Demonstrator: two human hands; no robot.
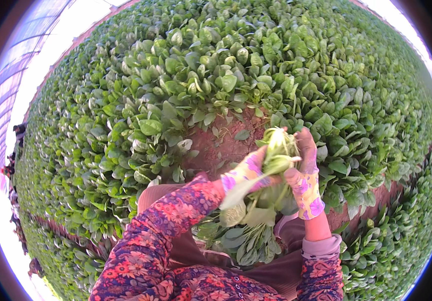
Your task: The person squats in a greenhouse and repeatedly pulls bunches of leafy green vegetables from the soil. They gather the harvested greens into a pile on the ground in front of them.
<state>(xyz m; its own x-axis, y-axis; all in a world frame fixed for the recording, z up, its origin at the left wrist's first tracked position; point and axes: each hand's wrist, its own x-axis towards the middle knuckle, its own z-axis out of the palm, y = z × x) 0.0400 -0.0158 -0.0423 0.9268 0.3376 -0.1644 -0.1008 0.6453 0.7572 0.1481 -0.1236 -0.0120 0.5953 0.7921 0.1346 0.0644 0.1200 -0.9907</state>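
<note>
A bunch of leafy greens that look like spinach (276,154) is gripped in my left hand (250,169), which wears a yellow glove with purple flowers. Its pale stem bases point up and away from me, and its leaves hang down towards my lap. My right hand (304,173), in a matching glove soiled at the fingers, is against the right side of the stem bases. Whether its fingers close on a stem is unclear. Below the bunch, more cut greens (251,242) lie in a pile between my legs.
Dense rows of growing leafy plants (216,67) surround me on all sides. Ahead is a patch of reddish bare soil (216,143) with a few loose leaves. A soil furrow (374,199) runs at right. Several people (11,169) are at the far left, beneath a hooped greenhouse roof (13,71).
</note>
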